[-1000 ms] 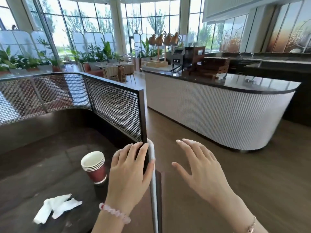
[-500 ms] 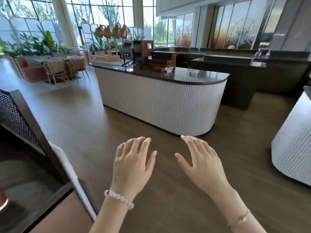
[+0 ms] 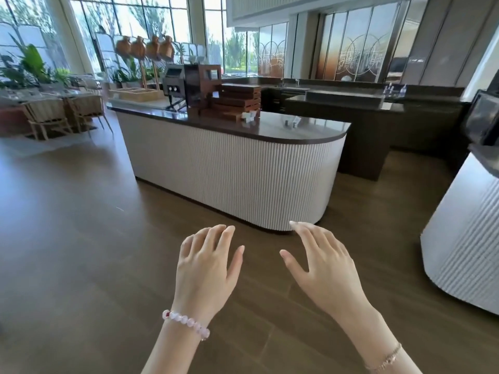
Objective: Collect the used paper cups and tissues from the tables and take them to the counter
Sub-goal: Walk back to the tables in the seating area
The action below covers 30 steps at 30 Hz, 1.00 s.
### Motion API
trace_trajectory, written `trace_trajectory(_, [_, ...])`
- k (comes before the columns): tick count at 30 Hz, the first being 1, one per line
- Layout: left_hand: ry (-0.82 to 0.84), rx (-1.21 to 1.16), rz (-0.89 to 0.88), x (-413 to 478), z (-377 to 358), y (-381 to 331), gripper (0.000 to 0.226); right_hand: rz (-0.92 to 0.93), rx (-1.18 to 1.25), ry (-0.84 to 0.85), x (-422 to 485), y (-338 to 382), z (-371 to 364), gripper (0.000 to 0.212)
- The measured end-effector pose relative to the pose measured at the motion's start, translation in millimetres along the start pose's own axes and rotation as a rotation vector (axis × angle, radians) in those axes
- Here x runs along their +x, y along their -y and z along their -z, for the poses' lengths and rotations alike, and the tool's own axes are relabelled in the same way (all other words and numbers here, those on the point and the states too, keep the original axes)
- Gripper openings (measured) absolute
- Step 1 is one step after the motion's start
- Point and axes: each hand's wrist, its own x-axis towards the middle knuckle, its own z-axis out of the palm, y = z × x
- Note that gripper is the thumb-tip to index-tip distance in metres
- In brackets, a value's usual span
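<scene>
**Empty hands before the counter: fetch the cups first**

The counter [image 3: 229,171] stands straight ahead of you, ribbed white wall under a dark glossy top. No paper cup and no tissue shows anywhere in this view, so judge the collecting as not yet done. Your left hand [image 3: 205,268] and right hand [image 3: 324,268] both hover in front of the counter, palms down, fingers spread and relaxed, holding nothing. With nothing to deliver, walking on to the counter probably gains you little. Look for the tables, nest the cups in one hand, bunch the tissues in the other, then come to the counter's rounded near end, where the top looks bare.

The wooden floor [image 3: 81,238] runs wide around the counter. Behind the counter sits a long dark back counter [image 3: 364,136]. Right of the counter a second ribbed unit [image 3: 464,238] crowds your path, so leave it room. Far left of the counter are wicker chairs [image 3: 48,114] at dining tables. On the counter's top stand a dark machine [image 3: 189,85] and, beside it, stacked wooden trays [image 3: 237,103].
</scene>
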Motion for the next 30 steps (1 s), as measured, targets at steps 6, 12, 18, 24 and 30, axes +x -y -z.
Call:
trace_trajectory(6, [-0.046, 0.025, 0.054, 88, -30, 55, 0.046, 0.075, 0.017, 0.020, 114, 10, -38, 0.056])
trace_trajectory(12, [-0.069, 0.106, 0.148, 136, -43, 117, 0.045, 0.179, 0.085, 0.063, 199, 38, -88, 0.058])
trace_trajectory(18, [-0.101, 0.220, 0.286, 170, -51, 192, 0.045, 0.316, 0.151, 0.086, 285, 81, -145, 0.061])
trace_trajectory(24, [-0.152, 0.345, 0.443, 216, -68, 274, 0.038, 0.462, 0.263, 0.126, 379, 137, -219, 0.056])
trace_trajectory(30, [-0.134, 0.447, 0.568, 276, -79, 359, 0.048, 0.559, 0.400, 0.130, 486, 202, -290, 0.052])
